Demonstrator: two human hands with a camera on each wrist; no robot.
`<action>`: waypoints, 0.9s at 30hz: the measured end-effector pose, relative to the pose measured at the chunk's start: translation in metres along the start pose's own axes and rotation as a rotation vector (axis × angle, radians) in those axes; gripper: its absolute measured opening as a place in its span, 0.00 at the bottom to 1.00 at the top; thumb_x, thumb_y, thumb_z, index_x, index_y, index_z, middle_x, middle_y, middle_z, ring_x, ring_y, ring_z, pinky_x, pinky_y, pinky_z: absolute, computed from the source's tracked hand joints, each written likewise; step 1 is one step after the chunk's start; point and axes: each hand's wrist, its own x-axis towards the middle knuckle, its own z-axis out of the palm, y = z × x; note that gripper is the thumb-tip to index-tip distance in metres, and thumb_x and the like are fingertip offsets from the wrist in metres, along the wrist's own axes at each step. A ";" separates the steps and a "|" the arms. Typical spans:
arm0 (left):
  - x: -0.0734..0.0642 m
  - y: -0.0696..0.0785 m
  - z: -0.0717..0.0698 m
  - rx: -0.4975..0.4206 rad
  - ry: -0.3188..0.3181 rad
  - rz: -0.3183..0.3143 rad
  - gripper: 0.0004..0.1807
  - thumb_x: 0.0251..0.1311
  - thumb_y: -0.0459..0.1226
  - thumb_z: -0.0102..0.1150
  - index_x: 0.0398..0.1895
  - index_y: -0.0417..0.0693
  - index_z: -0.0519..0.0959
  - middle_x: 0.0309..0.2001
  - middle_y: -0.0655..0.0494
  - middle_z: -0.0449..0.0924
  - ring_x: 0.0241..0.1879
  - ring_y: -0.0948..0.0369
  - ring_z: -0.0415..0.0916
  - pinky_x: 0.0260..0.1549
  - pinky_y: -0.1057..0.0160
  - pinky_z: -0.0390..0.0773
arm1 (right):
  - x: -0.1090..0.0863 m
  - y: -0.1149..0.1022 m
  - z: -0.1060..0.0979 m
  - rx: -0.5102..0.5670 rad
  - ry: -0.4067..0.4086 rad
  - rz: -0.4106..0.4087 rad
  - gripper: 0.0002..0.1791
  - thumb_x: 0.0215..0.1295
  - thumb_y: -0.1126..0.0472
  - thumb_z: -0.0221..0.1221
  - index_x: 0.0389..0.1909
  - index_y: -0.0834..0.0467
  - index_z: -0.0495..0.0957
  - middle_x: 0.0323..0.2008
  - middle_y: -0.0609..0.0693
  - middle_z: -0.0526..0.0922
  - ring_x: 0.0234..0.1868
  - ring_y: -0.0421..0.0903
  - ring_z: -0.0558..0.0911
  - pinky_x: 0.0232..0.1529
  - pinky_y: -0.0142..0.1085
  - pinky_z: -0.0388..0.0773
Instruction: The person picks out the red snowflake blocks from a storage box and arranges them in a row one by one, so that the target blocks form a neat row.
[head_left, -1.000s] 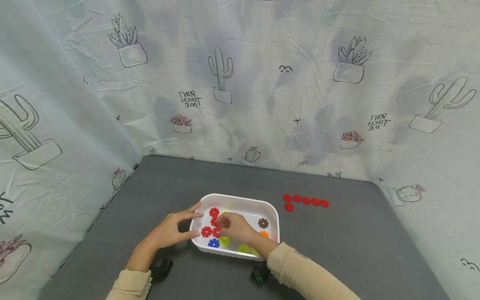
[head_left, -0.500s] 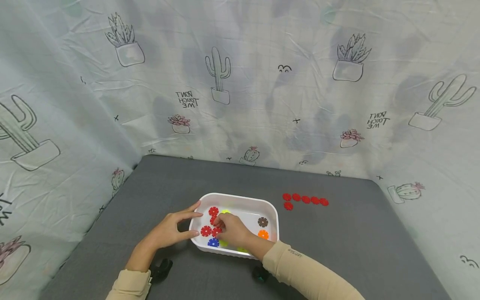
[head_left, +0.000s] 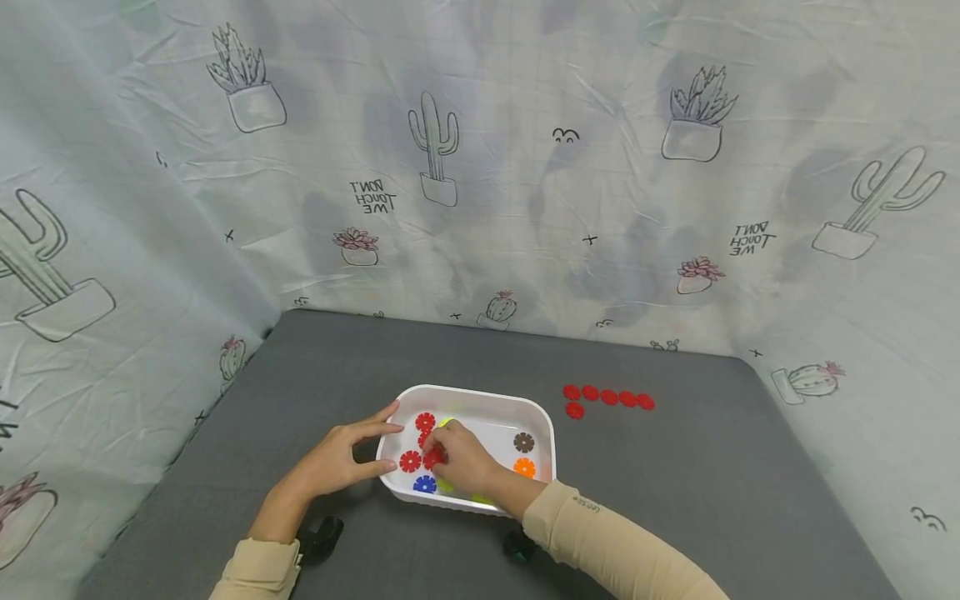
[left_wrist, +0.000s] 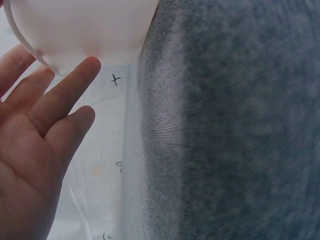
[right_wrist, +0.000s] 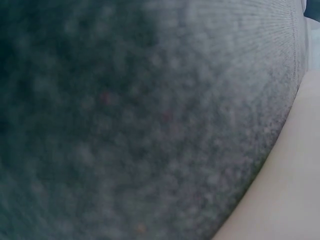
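Note:
A white plastic tray (head_left: 480,391) in the head view holds red, blue, yellow-green, orange and brown notched plastic discs. My left hand (head_left: 337,458) rests on its left end, fingers spread and touching the rim. In the left wrist view, the fairly straight fingers of the left hand (left_wrist: 45,115) lie against the pale tray wall (left_wrist: 85,30). Inside the tray, my right hand (head_left: 468,462) pinches a red disc (head_left: 433,457) between thumb and fingers, partly hidden. Nearby lie another red disc (head_left: 410,461) and a blue disc (head_left: 424,484). The right wrist view does not show the right hand.
On the grey table (head_left: 675,483), several red discs (head_left: 609,397) form an L-shaped row right of the tray. A brown disc (head_left: 523,442) and an orange disc (head_left: 523,468) lie in the tray's right part. A patterned curtain (head_left: 510,167) stands behind the table.
My right hand has shifted slightly within the tray, its fingertips moving a little left and down over the red discs. The left hand keeps its place at the rim.

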 end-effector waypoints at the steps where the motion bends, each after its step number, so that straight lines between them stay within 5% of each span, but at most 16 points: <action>1: 0.000 0.000 0.000 -0.002 -0.001 0.000 0.30 0.52 0.51 0.66 0.57 0.48 0.77 0.70 0.51 0.62 0.66 0.47 0.65 0.57 0.38 0.68 | 0.000 0.000 0.000 0.002 0.003 -0.002 0.10 0.54 0.66 0.66 0.36 0.53 0.79 0.35 0.43 0.73 0.35 0.35 0.69 0.40 0.23 0.74; 19: -0.004 -0.001 0.005 -0.031 -0.008 -0.023 0.29 0.52 0.49 0.66 0.58 0.49 0.77 0.71 0.52 0.60 0.66 0.46 0.63 0.58 0.37 0.66 | 0.000 0.002 0.000 0.120 0.017 0.047 0.14 0.56 0.64 0.65 0.43 0.54 0.79 0.40 0.44 0.82 0.39 0.37 0.78 0.46 0.30 0.79; 27: -0.005 -0.003 0.005 -0.025 -0.010 -0.005 0.30 0.53 0.50 0.65 0.58 0.49 0.77 0.70 0.51 0.61 0.66 0.45 0.64 0.58 0.36 0.66 | -0.002 0.000 -0.008 0.264 0.087 0.060 0.16 0.57 0.68 0.63 0.47 0.56 0.79 0.44 0.46 0.83 0.45 0.42 0.80 0.50 0.36 0.80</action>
